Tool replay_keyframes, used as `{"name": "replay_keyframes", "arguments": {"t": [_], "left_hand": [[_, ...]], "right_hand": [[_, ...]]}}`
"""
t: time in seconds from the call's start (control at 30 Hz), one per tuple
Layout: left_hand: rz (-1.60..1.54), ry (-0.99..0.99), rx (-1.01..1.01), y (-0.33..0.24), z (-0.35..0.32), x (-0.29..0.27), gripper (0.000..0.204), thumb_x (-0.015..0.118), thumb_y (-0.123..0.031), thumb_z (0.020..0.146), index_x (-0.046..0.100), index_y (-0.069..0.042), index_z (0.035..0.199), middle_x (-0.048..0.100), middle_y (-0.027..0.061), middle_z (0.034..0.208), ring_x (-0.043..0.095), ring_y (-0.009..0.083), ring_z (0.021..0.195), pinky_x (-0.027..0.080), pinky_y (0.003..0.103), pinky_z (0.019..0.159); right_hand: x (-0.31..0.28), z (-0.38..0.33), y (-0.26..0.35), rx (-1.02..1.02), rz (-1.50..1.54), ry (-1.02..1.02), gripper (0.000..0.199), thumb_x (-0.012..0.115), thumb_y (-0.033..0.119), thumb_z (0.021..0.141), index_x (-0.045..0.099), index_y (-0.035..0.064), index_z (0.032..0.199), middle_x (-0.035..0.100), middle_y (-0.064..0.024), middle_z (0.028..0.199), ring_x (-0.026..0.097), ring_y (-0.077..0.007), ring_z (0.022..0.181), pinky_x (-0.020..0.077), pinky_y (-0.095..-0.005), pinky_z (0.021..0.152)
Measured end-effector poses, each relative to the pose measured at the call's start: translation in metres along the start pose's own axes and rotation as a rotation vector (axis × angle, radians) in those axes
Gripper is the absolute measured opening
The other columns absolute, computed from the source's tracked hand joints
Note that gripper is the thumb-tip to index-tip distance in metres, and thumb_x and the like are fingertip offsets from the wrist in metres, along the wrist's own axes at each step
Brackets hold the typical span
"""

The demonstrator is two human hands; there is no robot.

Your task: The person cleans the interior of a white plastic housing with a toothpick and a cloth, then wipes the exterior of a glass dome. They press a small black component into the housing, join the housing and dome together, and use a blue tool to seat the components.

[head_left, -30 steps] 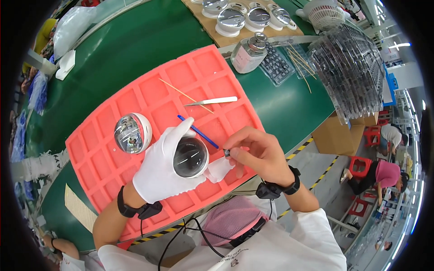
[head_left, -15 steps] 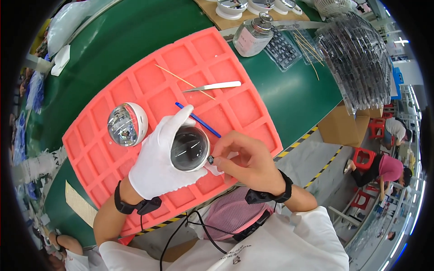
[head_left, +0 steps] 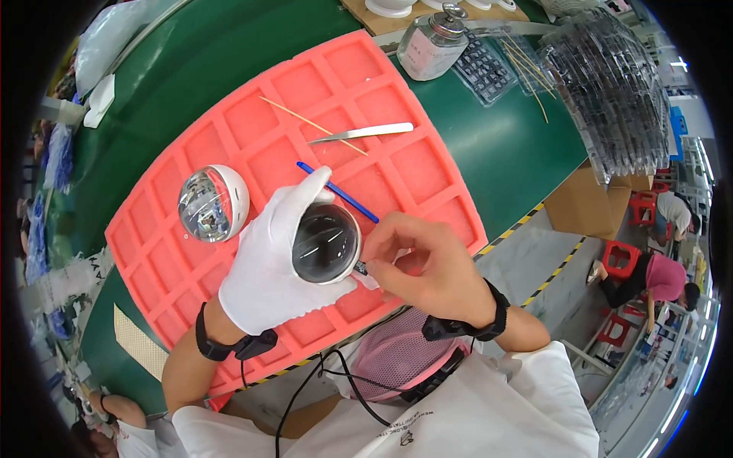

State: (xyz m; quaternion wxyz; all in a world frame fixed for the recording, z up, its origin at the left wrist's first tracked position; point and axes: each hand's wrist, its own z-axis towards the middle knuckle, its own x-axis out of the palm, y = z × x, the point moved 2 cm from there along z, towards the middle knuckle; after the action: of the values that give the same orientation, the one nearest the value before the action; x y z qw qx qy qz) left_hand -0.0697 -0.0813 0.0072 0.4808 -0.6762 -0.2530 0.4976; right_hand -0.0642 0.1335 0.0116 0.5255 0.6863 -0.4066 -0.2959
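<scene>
My left hand (head_left: 263, 263), in a white glove, is wrapped round a white round housing with a dark, shiny clear dome (head_left: 327, 243) facing up. My bare right hand (head_left: 431, 267) pinches a small black part (head_left: 360, 267) between thumb and forefinger, against the housing's right rim. Whether the part sits in the rim or only touches it, I cannot tell. Beyond my left thumb, a blue pen-like stick (head_left: 340, 192) lies on the pink foam tray (head_left: 305, 88). A second white housing with a clear dome (head_left: 206, 204) rests on the tray to the left.
Tweezers (head_left: 370, 132) and a thin wooden stick (head_left: 305, 120) lie crossed on the tray. Behind stand a glass pump bottle (head_left: 433, 47), a clear plastic tray of small black parts (head_left: 486, 69) and stacked clear trays (head_left: 607, 95). A cardboard box (head_left: 584, 202) is at the right.
My right hand has shifted slightly right and the black part stays at the housing's rim. The tray and things on the bench sit a little higher in the view.
</scene>
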Motion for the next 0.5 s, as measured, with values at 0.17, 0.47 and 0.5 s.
{"name": "replay_keyframes", "arguments": {"t": [0.17, 0.47, 0.5], "left_hand": [[0.026, -0.002, -0.001, -0.0007, 0.0012, 0.0011, 0.112, 0.091, -0.005, 0.058, 0.036, -0.007, 0.155, 0.055, 0.0104, 0.127, 0.062, 0.0234, 0.115, 0.05, 0.036, 0.102], [0.026, -0.007, 0.013, 0.0046, -0.0008, 0.0017, 0.109, 0.09, -0.004, 0.058, 0.038, -0.006, 0.153, 0.056, 0.0097, 0.126, 0.062, 0.0232, 0.115, 0.05, 0.036, 0.101], [0.025, -0.008, 0.006, 0.0054, -0.0015, 0.0012, 0.109, 0.09, -0.004, 0.058, 0.038, -0.006, 0.153, 0.056, 0.0097, 0.126, 0.062, 0.0232, 0.115, 0.05, 0.036, 0.101]], "right_hand": [[-0.0008, 0.0037, 0.0021, 0.072, 0.055, -0.002, 0.01, 0.065, -0.004, 0.088, 0.061, -0.0015, 0.097, 0.066, -0.0044, 0.088, 0.064, -0.0089, 0.078, 0.058, -0.0225, 0.06], [-0.0018, 0.0048, 0.0054, 0.193, 0.123, 0.023, 0.012, 0.067, -0.003, 0.089, 0.061, -0.0018, 0.099, 0.067, -0.0055, 0.087, 0.066, -0.01, 0.078, 0.0579, -0.0233, 0.061], [-0.0013, 0.0055, 0.0055, 0.2, 0.127, 0.025, 0.012, 0.068, -0.003, 0.089, 0.061, -0.0019, 0.099, 0.067, -0.0057, 0.087, 0.066, -0.0105, 0.078, 0.0579, -0.0235, 0.061]]}}
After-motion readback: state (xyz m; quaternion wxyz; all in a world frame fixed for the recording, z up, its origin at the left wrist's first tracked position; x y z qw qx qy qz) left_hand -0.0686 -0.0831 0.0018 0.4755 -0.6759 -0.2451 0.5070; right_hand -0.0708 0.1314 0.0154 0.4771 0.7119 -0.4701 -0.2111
